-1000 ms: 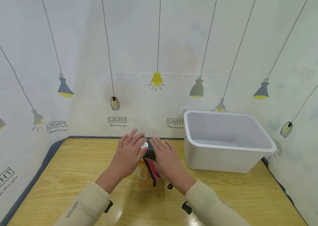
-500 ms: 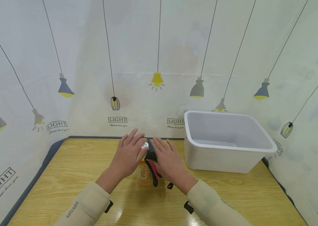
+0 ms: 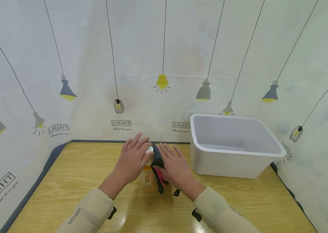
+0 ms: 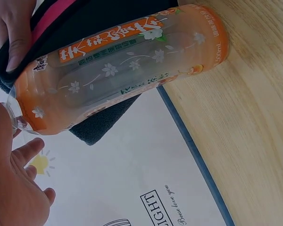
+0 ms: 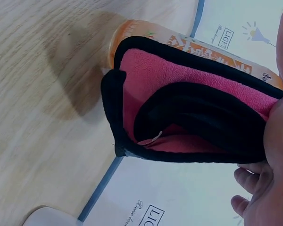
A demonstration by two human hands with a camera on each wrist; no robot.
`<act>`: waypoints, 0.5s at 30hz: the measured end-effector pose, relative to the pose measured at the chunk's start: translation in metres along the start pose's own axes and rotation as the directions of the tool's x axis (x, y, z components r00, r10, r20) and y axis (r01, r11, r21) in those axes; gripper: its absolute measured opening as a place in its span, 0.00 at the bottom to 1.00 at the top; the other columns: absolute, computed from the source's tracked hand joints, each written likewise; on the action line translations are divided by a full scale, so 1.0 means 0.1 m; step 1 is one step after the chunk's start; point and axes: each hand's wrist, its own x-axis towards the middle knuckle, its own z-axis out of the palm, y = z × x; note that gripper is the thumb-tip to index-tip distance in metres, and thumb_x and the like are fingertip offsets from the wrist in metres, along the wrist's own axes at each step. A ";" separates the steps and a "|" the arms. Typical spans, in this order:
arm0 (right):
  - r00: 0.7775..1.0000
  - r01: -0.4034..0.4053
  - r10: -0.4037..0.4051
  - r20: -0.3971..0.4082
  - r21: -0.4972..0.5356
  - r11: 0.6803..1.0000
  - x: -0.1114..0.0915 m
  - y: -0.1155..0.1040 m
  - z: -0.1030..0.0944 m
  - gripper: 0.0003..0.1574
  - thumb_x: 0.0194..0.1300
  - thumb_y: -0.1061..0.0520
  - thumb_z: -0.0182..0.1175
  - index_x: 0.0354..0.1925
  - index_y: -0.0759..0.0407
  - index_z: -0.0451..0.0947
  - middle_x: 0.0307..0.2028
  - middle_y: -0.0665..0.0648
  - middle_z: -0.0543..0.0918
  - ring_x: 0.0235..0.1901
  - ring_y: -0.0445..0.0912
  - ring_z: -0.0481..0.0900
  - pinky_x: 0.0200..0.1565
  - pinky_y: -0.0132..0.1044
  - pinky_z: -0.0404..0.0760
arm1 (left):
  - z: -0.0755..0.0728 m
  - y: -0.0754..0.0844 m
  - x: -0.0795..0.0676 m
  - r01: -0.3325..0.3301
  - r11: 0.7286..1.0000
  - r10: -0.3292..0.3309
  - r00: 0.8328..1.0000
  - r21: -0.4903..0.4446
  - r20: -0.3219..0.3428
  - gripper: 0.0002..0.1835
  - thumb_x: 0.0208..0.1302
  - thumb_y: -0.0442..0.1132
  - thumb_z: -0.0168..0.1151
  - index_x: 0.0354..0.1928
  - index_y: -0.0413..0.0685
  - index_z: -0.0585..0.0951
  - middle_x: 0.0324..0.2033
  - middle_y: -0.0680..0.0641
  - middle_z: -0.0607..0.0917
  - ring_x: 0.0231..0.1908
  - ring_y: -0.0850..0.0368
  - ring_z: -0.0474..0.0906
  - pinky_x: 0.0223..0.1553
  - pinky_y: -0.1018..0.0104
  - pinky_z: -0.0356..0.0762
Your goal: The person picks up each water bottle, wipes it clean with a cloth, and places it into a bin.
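Observation:
An orange-labelled drink bottle [image 3: 148, 181] stands upright on the wooden table, its white cap [image 3: 149, 149] showing beside my left thumb. My left hand [image 3: 130, 161] holds the bottle by the neck; the left wrist view shows the hand [image 4: 19, 174] around the top, with some fingers spread. In my right hand [image 3: 175, 166] is a folded dark cloth piece with pink lining and black edging [image 5: 151, 70], pinched between thumb and fingers. It hangs against the bottle's right side, with a dark loop or flap [image 5: 198, 113] inside the fold. What kind of item it is I cannot tell.
To the right stands a white plastic bin [image 3: 236, 163], open at the top. A pale backdrop printed with lamps [image 3: 149, 110] rises behind the table [image 3: 88, 174] and along both sides.
My right hand has shifted slightly right with the cloth piece, uncovering a little more of the bottle. My left hand and the bottle have stayed in place.

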 end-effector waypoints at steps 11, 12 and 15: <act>0.999 -0.010 0.010 0.037 -0.002 1.000 -0.07 0.03 0.17 0.42 0.71 0.34 0.49 0.72 0.56 0.61 0.71 0.54 0.68 0.72 0.47 0.63 0.73 0.50 0.57 | 0.01 -0.01 0.01 -0.005 1.000 0.005 1.000 -0.011 -0.014 0.22 0.77 0.55 0.40 0.60 0.54 0.74 0.68 0.49 0.71 0.76 0.47 0.51 0.71 0.42 0.53; 0.999 -0.014 0.014 0.043 0.004 1.000 -0.07 0.03 0.20 0.42 0.72 0.34 0.48 0.72 0.56 0.61 0.70 0.53 0.68 0.72 0.47 0.63 0.73 0.50 0.57 | 0.01 0.00 0.00 -0.005 1.000 0.005 1.000 -0.010 -0.013 0.22 0.77 0.55 0.40 0.60 0.54 0.74 0.68 0.49 0.71 0.76 0.47 0.51 0.71 0.42 0.53; 0.996 -0.019 0.017 0.084 0.019 1.000 -0.09 0.02 0.29 0.42 0.72 0.33 0.46 0.72 0.56 0.61 0.71 0.53 0.67 0.72 0.47 0.63 0.73 0.51 0.57 | 0.00 0.00 0.00 -0.004 1.000 0.004 1.000 -0.016 -0.013 0.22 0.77 0.55 0.40 0.61 0.53 0.74 0.68 0.49 0.70 0.76 0.48 0.51 0.71 0.42 0.52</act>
